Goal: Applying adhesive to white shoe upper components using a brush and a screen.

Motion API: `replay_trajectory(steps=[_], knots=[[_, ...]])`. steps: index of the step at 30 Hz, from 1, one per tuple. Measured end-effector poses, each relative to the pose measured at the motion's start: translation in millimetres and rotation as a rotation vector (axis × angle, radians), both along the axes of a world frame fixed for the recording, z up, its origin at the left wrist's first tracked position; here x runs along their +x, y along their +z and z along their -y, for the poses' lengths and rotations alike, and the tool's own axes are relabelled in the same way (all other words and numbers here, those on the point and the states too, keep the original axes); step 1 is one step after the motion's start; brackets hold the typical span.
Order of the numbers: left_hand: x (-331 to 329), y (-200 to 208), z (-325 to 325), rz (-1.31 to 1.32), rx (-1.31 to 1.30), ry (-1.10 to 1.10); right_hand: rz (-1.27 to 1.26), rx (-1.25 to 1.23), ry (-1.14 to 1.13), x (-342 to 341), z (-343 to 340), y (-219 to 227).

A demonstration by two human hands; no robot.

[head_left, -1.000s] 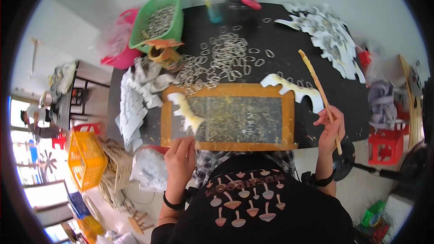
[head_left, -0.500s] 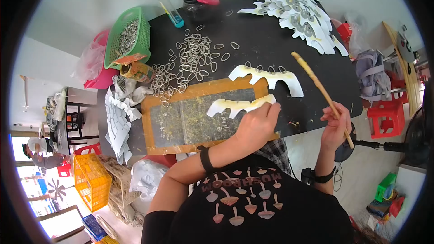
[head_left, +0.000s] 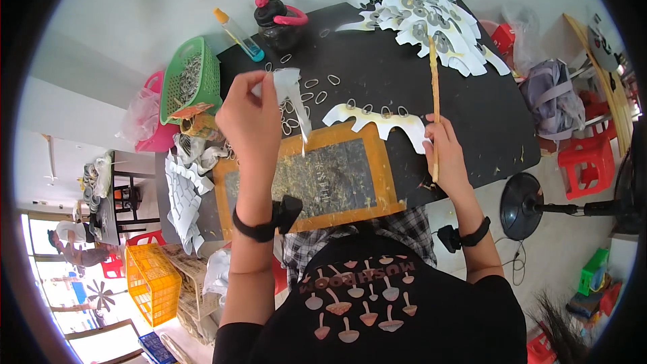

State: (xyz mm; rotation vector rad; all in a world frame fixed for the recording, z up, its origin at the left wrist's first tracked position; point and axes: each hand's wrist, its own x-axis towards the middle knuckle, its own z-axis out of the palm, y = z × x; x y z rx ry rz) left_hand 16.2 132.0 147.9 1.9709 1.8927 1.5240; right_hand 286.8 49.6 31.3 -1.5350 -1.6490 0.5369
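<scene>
My left hand [head_left: 253,118] is raised over the left part of the table, pinching a white cut-out leather-like piece [head_left: 291,91] that hangs down from the fingers. My right hand [head_left: 448,158] grips a long thin stick [head_left: 435,91], yellowish along its upper part, held nearly upright. Beside that hand lies a white scalloped piece [head_left: 381,121] with several metal rings along its yellow-smeared edge. Below it is a board [head_left: 317,175] with an orange-taped border and yellow smears. Loose metal rings [head_left: 290,121] lie behind the left hand, partly hidden by it.
A green basket [head_left: 192,81] of rings stands at the table's left edge, above a pink container [head_left: 156,136]. Farther back are a glue bottle [head_left: 239,37] and a dark jug [head_left: 278,23]. White pieces are heaped at the far right [head_left: 431,20] and stacked at the left [head_left: 182,202].
My left hand has lifted the white piece off the board and carried it left and up. My right hand has moved left, and the stick now stands more upright.
</scene>
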Motion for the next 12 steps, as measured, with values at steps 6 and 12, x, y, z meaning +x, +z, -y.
replay_trajectory(steps=[6,12], knots=[[33,-35,-50,-0.336,0.131,-0.096,-0.001,-0.009,0.241,40,27,-6],[87,-39,-69,-0.538,0.026,-0.105,0.113,0.203,0.235,62,14,17]])
